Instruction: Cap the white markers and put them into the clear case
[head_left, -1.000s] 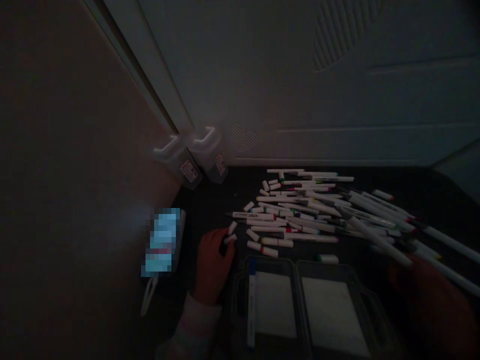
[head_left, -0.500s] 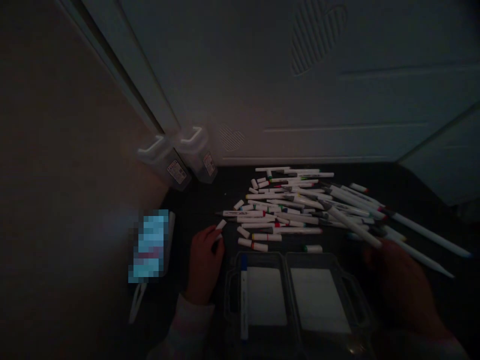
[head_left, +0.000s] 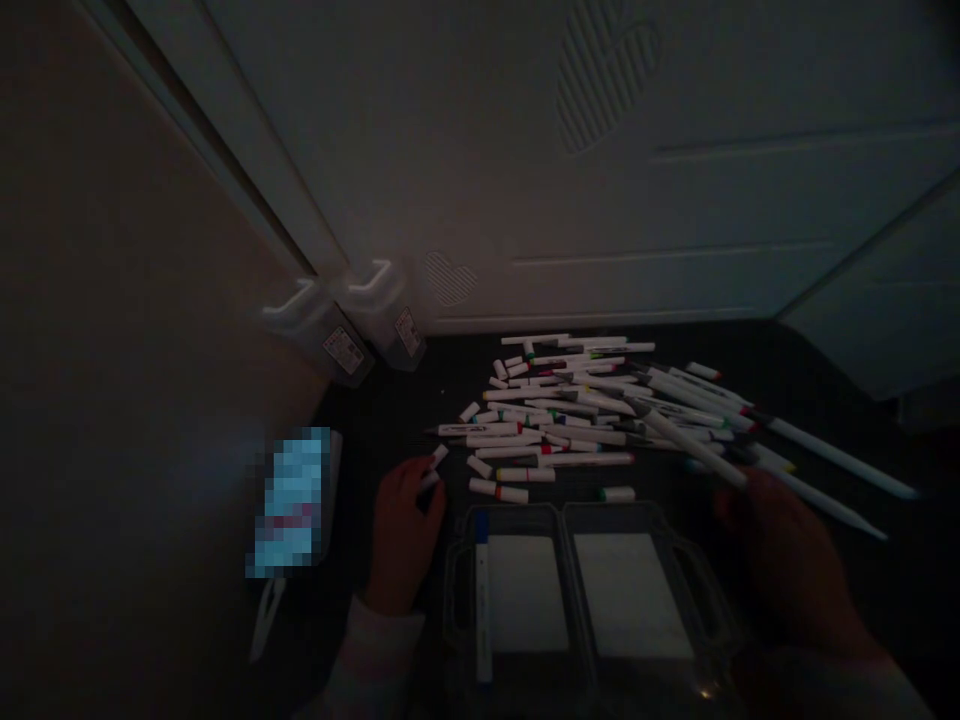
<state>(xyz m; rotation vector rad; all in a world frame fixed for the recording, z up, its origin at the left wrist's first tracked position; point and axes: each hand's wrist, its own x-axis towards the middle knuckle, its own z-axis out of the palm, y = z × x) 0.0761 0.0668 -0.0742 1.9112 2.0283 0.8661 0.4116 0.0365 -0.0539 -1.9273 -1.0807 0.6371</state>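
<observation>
My left hand (head_left: 405, 518) pinches a small white cylindrical cap (head_left: 429, 483). My right hand (head_left: 784, 545) meets a long white marker (head_left: 694, 445) atop the pile (head_left: 600, 436), grip unclear; I'd handle it gently.

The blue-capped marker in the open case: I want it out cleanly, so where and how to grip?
Probably pinch the blue-capped marker mid-barrel from above: it lies beside the white sheet in the open case, its slim barrel uncovered.
</observation>
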